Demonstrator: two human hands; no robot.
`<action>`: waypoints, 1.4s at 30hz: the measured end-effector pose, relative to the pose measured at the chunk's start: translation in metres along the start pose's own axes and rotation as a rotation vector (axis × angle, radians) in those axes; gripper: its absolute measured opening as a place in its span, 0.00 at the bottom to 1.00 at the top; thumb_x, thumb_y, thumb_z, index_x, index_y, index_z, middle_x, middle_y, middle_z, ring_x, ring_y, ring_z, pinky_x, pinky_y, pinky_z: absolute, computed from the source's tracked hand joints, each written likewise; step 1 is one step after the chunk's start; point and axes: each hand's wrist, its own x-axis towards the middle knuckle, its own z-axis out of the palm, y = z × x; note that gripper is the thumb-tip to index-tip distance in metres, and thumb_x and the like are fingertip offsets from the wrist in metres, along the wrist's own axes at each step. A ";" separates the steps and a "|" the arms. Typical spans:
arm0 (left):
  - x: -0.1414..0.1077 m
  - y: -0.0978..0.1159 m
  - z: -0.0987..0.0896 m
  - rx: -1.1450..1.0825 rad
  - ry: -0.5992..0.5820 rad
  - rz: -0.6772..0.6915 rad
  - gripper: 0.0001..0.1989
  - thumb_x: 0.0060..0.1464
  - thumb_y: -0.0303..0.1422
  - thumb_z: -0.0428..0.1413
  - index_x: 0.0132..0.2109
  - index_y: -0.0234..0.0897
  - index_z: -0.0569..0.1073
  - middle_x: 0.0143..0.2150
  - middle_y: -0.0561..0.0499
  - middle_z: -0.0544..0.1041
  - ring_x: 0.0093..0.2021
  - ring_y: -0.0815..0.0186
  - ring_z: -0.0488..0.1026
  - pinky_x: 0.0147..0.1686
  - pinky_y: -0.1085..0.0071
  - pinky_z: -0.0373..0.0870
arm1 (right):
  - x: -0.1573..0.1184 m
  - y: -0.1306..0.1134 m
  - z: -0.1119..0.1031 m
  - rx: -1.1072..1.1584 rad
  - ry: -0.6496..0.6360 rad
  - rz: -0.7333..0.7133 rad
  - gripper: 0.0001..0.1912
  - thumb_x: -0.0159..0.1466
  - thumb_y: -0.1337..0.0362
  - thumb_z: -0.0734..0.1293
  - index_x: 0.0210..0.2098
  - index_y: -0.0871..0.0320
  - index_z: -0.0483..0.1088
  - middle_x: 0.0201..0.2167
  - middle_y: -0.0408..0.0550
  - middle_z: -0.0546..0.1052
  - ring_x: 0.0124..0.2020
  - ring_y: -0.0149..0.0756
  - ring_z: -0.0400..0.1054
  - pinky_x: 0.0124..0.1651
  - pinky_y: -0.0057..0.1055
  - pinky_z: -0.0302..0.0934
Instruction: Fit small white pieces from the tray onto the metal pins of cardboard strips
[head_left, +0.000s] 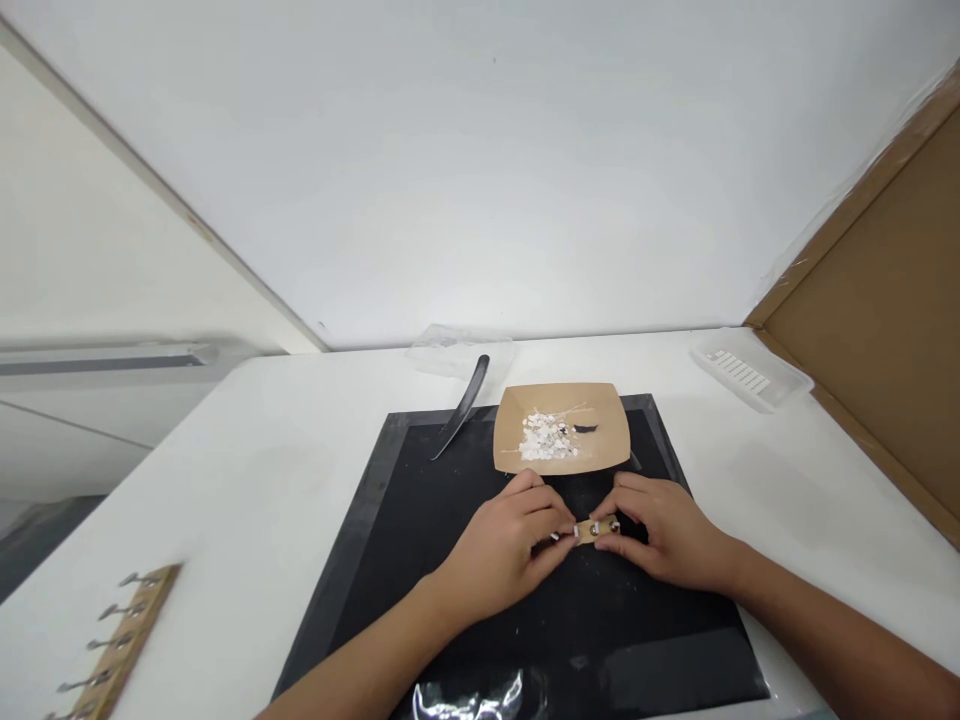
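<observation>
Both hands meet over the black mat (450,500), at a short light-wood strip (586,531) with small metal fittings and little white pieces on it. My left hand (514,535) pinches the strip's left part between thumb and fingers. The right end sits between the thumb and fingers of my right hand (667,530). My fingers hide part of the strip, and its fittings are too small to make out fully. Just beyond the hands stands a tan paper tray (510,420) with a heap of white bits (546,437) and a small dark piece (586,429) in it.
Left of the tray lies a curved dark tool (466,405) with a thin tip. A wooden rail with metal hooks (127,640) is at lower left. Clear plastic packaging (450,348) lies at the back, and a clear plastic tray with white pieces (750,372) at right, near a cardboard panel (885,300).
</observation>
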 end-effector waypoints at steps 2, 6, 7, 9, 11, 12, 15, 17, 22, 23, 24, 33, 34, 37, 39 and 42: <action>0.000 0.000 0.000 0.005 0.000 0.001 0.06 0.68 0.29 0.59 0.42 0.38 0.81 0.40 0.47 0.82 0.42 0.62 0.72 0.44 0.64 0.72 | 0.000 0.000 0.000 -0.001 -0.004 -0.001 0.09 0.71 0.56 0.72 0.47 0.52 0.77 0.38 0.44 0.76 0.37 0.35 0.72 0.38 0.30 0.61; 0.000 0.001 0.000 0.013 -0.006 -0.004 0.05 0.67 0.28 0.58 0.43 0.39 0.80 0.40 0.47 0.82 0.43 0.61 0.72 0.44 0.64 0.72 | 0.001 -0.001 -0.001 -0.001 -0.005 0.000 0.09 0.71 0.56 0.71 0.47 0.53 0.77 0.38 0.44 0.76 0.37 0.35 0.72 0.39 0.30 0.62; 0.000 0.002 0.000 0.010 -0.007 -0.012 0.05 0.67 0.28 0.58 0.44 0.39 0.80 0.40 0.47 0.82 0.43 0.61 0.72 0.44 0.64 0.72 | 0.001 -0.002 -0.001 -0.001 -0.005 0.000 0.09 0.71 0.56 0.71 0.47 0.53 0.77 0.38 0.44 0.76 0.37 0.35 0.72 0.39 0.31 0.62; 0.001 0.003 -0.001 0.002 -0.009 -0.031 0.05 0.66 0.27 0.58 0.44 0.39 0.79 0.40 0.47 0.82 0.43 0.60 0.72 0.44 0.63 0.72 | 0.001 -0.002 -0.001 -0.002 -0.005 0.000 0.09 0.71 0.56 0.71 0.47 0.53 0.77 0.38 0.44 0.76 0.37 0.35 0.72 0.39 0.31 0.62; 0.001 0.004 -0.002 -0.007 -0.014 -0.043 0.05 0.65 0.27 0.58 0.45 0.39 0.79 0.40 0.48 0.82 0.43 0.60 0.71 0.45 0.63 0.71 | 0.001 -0.002 -0.001 -0.005 -0.006 0.002 0.09 0.71 0.56 0.71 0.47 0.53 0.77 0.38 0.45 0.77 0.37 0.35 0.72 0.39 0.31 0.62; 0.001 0.005 -0.003 -0.009 -0.016 -0.042 0.06 0.65 0.26 0.57 0.45 0.39 0.79 0.40 0.48 0.82 0.43 0.60 0.71 0.45 0.62 0.71 | 0.001 -0.002 0.000 -0.005 -0.004 0.003 0.09 0.71 0.56 0.72 0.47 0.53 0.77 0.38 0.45 0.77 0.37 0.35 0.72 0.39 0.31 0.62; 0.002 0.006 -0.005 -0.008 -0.025 -0.037 0.06 0.65 0.26 0.57 0.44 0.39 0.79 0.41 0.48 0.82 0.43 0.60 0.72 0.45 0.62 0.71 | 0.001 -0.001 0.000 -0.003 -0.003 0.001 0.10 0.71 0.55 0.72 0.47 0.53 0.77 0.39 0.45 0.77 0.38 0.36 0.72 0.39 0.31 0.62; 0.003 0.006 -0.007 -0.004 -0.036 -0.031 0.06 0.65 0.26 0.57 0.42 0.39 0.79 0.41 0.48 0.83 0.44 0.59 0.72 0.45 0.62 0.72 | 0.001 -0.001 0.000 -0.003 -0.006 0.001 0.10 0.71 0.55 0.71 0.47 0.53 0.77 0.39 0.45 0.77 0.38 0.35 0.72 0.39 0.31 0.62; 0.002 0.004 -0.009 -0.001 -0.040 -0.027 0.07 0.65 0.27 0.58 0.44 0.40 0.82 0.39 0.47 0.82 0.44 0.59 0.73 0.43 0.63 0.73 | 0.001 -0.001 -0.001 -0.006 -0.006 0.000 0.10 0.71 0.55 0.71 0.47 0.53 0.77 0.38 0.45 0.77 0.37 0.36 0.73 0.39 0.31 0.63; 0.002 0.004 -0.009 -0.004 -0.038 -0.026 0.07 0.65 0.27 0.58 0.44 0.40 0.82 0.39 0.47 0.82 0.44 0.59 0.73 0.43 0.63 0.73 | 0.001 -0.001 -0.001 -0.005 -0.006 0.001 0.10 0.71 0.55 0.71 0.47 0.53 0.77 0.38 0.45 0.77 0.37 0.36 0.73 0.39 0.31 0.63; 0.002 0.004 -0.008 -0.007 -0.037 -0.024 0.07 0.65 0.28 0.59 0.44 0.40 0.82 0.39 0.47 0.83 0.44 0.59 0.72 0.44 0.63 0.73 | 0.001 -0.002 0.000 -0.004 -0.006 0.001 0.10 0.71 0.55 0.71 0.47 0.53 0.77 0.38 0.45 0.77 0.38 0.36 0.73 0.40 0.31 0.63; 0.000 0.003 -0.004 -0.010 -0.023 -0.030 0.06 0.67 0.29 0.59 0.44 0.39 0.82 0.40 0.47 0.82 0.44 0.59 0.70 0.44 0.62 0.71 | 0.001 -0.002 0.000 0.002 -0.004 -0.001 0.09 0.72 0.56 0.71 0.46 0.53 0.77 0.38 0.45 0.77 0.37 0.36 0.72 0.39 0.31 0.62; 0.000 0.003 -0.003 -0.011 -0.022 -0.028 0.06 0.67 0.29 0.59 0.43 0.39 0.82 0.40 0.47 0.82 0.44 0.59 0.70 0.44 0.62 0.71 | 0.001 -0.002 0.000 0.002 -0.004 0.001 0.09 0.72 0.56 0.71 0.46 0.53 0.77 0.38 0.45 0.77 0.37 0.36 0.72 0.39 0.31 0.61; 0.000 0.002 -0.002 -0.016 -0.018 -0.025 0.05 0.67 0.28 0.59 0.43 0.39 0.81 0.40 0.48 0.81 0.44 0.59 0.69 0.45 0.63 0.70 | 0.000 -0.002 0.000 0.004 -0.004 0.005 0.09 0.71 0.56 0.72 0.46 0.53 0.77 0.38 0.44 0.77 0.37 0.36 0.72 0.39 0.31 0.60; 0.000 0.002 -0.001 -0.017 -0.011 -0.025 0.05 0.67 0.28 0.59 0.43 0.39 0.81 0.40 0.48 0.81 0.43 0.60 0.69 0.45 0.63 0.70 | 0.000 -0.002 0.000 0.010 -0.007 0.003 0.08 0.71 0.57 0.72 0.46 0.53 0.77 0.38 0.44 0.77 0.37 0.36 0.72 0.39 0.31 0.60; 0.001 0.002 0.000 -0.019 -0.001 -0.017 0.04 0.66 0.28 0.60 0.42 0.39 0.80 0.39 0.48 0.81 0.43 0.60 0.69 0.45 0.63 0.70 | 0.000 -0.002 0.001 0.010 -0.013 0.006 0.08 0.72 0.57 0.71 0.46 0.53 0.77 0.38 0.45 0.77 0.37 0.36 0.72 0.39 0.31 0.60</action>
